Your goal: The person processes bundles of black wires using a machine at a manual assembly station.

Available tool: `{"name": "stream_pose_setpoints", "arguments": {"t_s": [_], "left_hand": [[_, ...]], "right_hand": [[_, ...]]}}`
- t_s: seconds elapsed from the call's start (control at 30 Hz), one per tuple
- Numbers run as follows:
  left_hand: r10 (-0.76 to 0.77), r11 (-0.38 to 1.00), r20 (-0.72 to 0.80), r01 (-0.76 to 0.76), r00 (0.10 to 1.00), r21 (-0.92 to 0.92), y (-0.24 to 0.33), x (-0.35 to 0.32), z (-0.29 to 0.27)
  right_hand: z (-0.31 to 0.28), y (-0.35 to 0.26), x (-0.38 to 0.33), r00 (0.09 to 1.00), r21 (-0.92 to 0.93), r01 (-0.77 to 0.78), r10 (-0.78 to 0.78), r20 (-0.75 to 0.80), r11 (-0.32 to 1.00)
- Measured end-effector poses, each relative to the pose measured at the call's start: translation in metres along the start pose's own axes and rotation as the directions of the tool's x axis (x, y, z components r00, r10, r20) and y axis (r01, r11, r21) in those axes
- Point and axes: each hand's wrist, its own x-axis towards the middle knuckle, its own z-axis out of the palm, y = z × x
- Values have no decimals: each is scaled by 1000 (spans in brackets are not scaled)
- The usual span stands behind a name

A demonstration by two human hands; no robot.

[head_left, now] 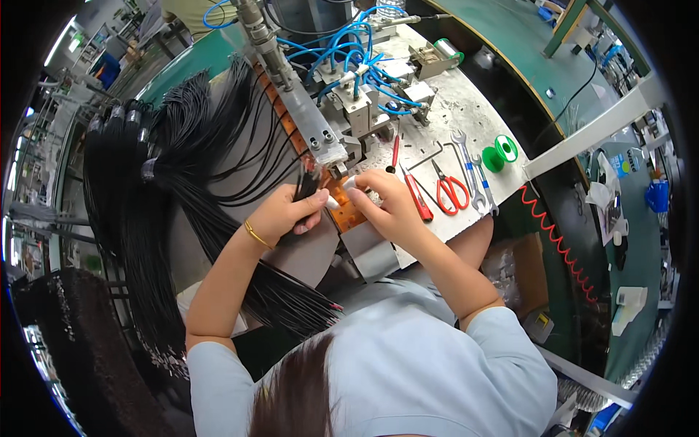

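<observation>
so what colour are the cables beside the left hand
The cables are black, best seen in the head view.

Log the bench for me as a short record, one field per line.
Left hand: closed on black wires
Right hand: beside it, fingers bent, grip unclear
Near hands: orange strip
Beyond hands: blue tubes on machine
Right side: red-handled scissors, wrenches, green spool
Left side: tied cable bundle

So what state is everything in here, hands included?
Left hand: closed around black cables
Right hand: thumb and forefinger close together; grip unclear
Large cable bundle: tied together
Wrenches: lying side by side
Red-handled scissors: lying flat
Green spool: resting on the bench
Red coiled hose: stretched
Cardboard box: open
</observation>
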Motion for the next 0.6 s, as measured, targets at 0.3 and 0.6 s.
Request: {"name": "stream_pose_setpoints", "arguments": {"t_s": [0.3, 0.6], "left_hand": [[232, 932, -101, -191, 968, 309, 5, 6, 16], [257, 935, -166, -201, 952, 292, 8, 5, 20]], "right_hand": [[4, 0, 10, 984, 268, -179, 169, 60, 946], [1, -5, 13, 990, 222, -137, 128, 53, 965]]}}
